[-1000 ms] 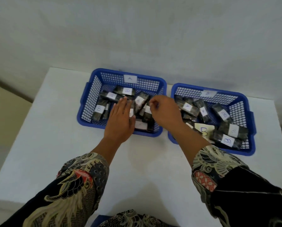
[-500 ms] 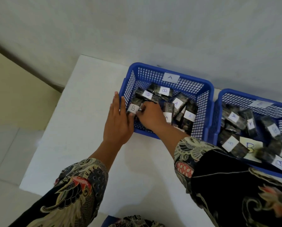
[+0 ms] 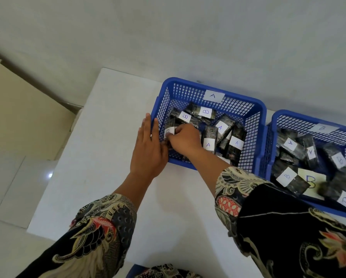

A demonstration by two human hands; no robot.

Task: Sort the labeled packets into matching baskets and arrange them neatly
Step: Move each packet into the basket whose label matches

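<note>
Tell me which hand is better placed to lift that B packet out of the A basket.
Right. The right hand already curls on the B packet; the left hand lies flat against the A basket wall.

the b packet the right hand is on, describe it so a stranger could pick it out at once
Start at the basket tagged A, the left of two blue baskets on the white table. At its left wall, the B packet lies under the right hand. The two other B packets lie untouched nearer the far wall.

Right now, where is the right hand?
In the head view, the right hand is inside basket A at its left end, curled on a B-labelled packet.
</note>
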